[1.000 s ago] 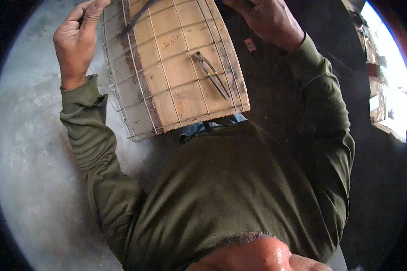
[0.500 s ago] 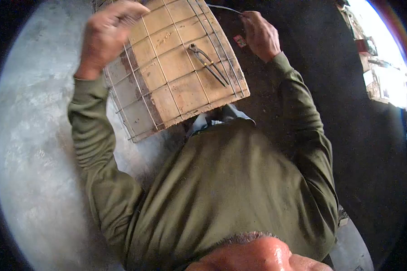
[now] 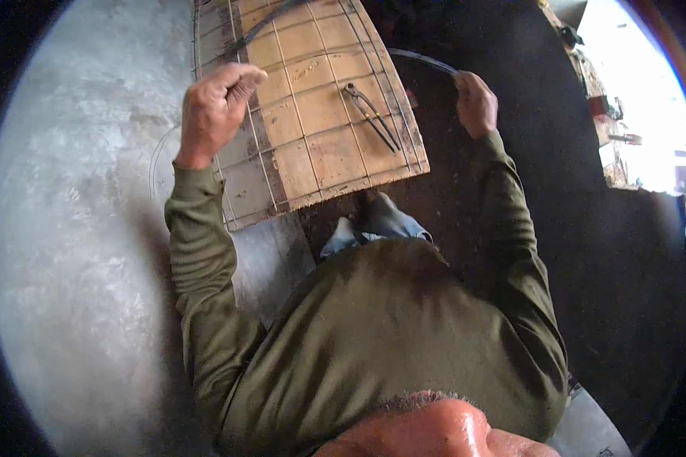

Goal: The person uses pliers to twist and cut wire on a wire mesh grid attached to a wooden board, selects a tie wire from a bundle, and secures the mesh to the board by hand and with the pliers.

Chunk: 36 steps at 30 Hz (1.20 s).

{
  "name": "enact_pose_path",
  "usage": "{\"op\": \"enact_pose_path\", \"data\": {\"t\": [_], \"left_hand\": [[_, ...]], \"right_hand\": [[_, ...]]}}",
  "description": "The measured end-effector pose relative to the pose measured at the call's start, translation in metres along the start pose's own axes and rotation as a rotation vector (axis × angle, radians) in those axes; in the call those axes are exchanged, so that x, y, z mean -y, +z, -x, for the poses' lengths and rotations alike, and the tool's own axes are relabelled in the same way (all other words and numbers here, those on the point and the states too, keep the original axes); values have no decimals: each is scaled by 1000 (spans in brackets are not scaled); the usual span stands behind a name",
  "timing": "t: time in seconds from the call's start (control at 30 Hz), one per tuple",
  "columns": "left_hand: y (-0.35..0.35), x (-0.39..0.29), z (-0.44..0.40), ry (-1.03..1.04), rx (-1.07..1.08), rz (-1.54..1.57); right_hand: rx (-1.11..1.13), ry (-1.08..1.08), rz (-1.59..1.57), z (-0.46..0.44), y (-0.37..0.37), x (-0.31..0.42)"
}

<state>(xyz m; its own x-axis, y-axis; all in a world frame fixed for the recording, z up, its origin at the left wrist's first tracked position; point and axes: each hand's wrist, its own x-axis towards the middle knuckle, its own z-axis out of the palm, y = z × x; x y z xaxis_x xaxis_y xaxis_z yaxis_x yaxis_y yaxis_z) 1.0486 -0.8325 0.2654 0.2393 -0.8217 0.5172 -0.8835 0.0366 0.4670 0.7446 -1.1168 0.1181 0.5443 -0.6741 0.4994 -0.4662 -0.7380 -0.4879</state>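
My left hand (image 3: 217,110) is closed in a pinch over the left side of a wooden board (image 3: 324,156). Thin wire (image 3: 154,164) curves out beside its wrist, and a dark wire bundle (image 3: 270,21) runs down toward its fingers. Past the board's right edge, my right hand (image 3: 476,103) is closed on the end of a curved bundle of wire (image 3: 423,58). A grid of metal rods (image 3: 306,135) lies over the board. Pincers (image 3: 371,116) with dark and yellow handles rest on the grid, touched by neither hand.
A pale grey floor (image 3: 76,251) spreads out on the left, with dark ground (image 3: 617,305) on the right. Several objects, one of them red (image 3: 604,107), line the bright opening at upper right. My feet (image 3: 385,217) are just below the board's near edge.
My left hand has come down and to the right in view. My right hand has moved right and down with the wire. The dark bundle over the board has come into view.
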Motion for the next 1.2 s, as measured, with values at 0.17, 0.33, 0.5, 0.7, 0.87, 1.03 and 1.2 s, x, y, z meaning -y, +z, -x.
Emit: {"op": "enact_pose_path", "data": {"t": [0.17, 0.33, 0.5, 0.7, 0.87, 1.03, 1.2], "left_hand": [[-10, -40, 2, -107, -103, -14], [-22, -35, -25, -133, -136, -108], [0, -6, -33, -370, 24, -47], [46, -58, -62, -286, 6, 105], [59, -31, -74, -572, -43, -233], [106, -103, -77, -250, 4, -32], [59, -52, -81, -649, -106, -452]], "right_hand": [[93, 106, -144, -18, -68, 20], [420, -19, -102, -19, -124, 31], [312, -230, -534, -27, -213, 53], [569, -294, 354, -24, -146, -126], [367, -520, -365, -9, -224, -59], [253, -213, 404, -73, -158, -187], [883, -520, -712, 2, -173, -110]]}}
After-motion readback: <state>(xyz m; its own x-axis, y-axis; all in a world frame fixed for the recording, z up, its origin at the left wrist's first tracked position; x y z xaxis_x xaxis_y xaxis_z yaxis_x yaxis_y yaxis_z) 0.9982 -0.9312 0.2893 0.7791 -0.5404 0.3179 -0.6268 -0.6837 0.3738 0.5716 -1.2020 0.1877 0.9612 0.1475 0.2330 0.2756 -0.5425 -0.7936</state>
